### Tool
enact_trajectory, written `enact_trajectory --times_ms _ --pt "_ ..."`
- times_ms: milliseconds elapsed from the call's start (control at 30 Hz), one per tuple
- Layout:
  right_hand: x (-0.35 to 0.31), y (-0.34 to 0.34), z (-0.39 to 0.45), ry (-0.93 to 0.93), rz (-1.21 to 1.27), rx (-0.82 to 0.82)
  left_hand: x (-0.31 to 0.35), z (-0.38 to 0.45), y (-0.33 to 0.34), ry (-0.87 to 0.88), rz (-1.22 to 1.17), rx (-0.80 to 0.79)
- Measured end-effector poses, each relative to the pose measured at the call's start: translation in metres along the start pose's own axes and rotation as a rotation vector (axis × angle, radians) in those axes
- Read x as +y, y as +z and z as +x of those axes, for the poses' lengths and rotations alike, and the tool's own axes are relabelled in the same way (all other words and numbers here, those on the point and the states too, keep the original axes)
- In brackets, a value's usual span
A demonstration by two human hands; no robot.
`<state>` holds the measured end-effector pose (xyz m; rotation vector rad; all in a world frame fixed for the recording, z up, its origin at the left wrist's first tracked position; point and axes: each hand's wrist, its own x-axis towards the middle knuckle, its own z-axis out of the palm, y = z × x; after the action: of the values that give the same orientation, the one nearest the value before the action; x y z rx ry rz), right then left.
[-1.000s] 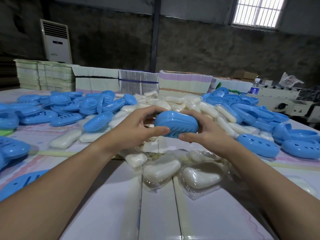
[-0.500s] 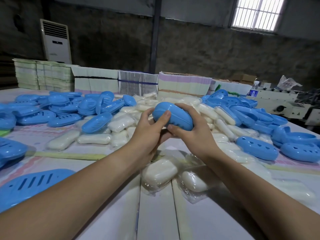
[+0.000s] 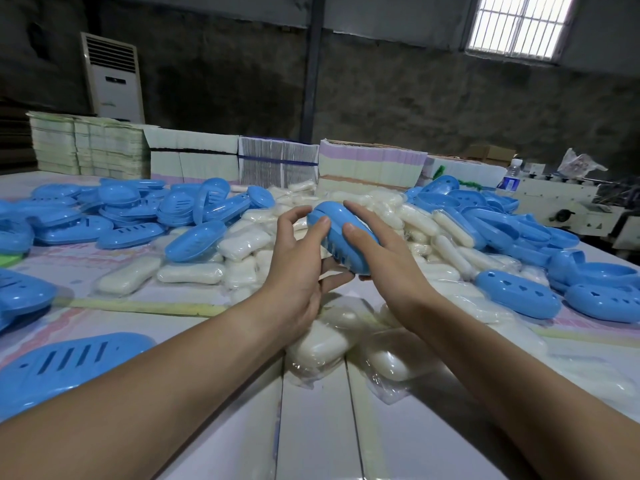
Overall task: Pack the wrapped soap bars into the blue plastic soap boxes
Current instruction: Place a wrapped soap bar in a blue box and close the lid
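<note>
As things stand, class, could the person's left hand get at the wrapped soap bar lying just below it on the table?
Probably not right away. The left hand and right hand together hold a closed blue soap box. The wrapped soap bar lies uncovered just beneath, so once the left hand lets go, the way looks free.

Head-worn view, forward and downward, close over table (image 3: 450, 427)

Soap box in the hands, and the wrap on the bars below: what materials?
Soap box: looks like moulded hard plastic, blue, semi-gloss, with soft highlights and slotted vents; left hand and right hand grip it.
Wrapped soap bars: wrap looks like thin clear plastic film, crinkled and glinting; the bars inside are white, matte.
</note>
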<state>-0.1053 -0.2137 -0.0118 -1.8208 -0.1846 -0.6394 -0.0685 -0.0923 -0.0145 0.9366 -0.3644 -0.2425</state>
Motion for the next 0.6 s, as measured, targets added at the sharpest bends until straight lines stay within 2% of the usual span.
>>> enact_trajectory --times_ms 167,433,600 --pt "0.002 0.0044 0.0004 -0.015 0.004 0.081 -0.0012 0.0027 0.0018 0.026 0.007 -0.013" --pt "0.0021 0.0069 -0.0007 -0.025 -0.029 0.077 -0.0005 0.0086 -0.002 -0.004 0.024 -0.037" --pt "-0.0001 0.0038 0.0007 -0.019 -0.069 0.019 0.0022 0.0085 -0.006 -0.046 -0.008 -0.035"
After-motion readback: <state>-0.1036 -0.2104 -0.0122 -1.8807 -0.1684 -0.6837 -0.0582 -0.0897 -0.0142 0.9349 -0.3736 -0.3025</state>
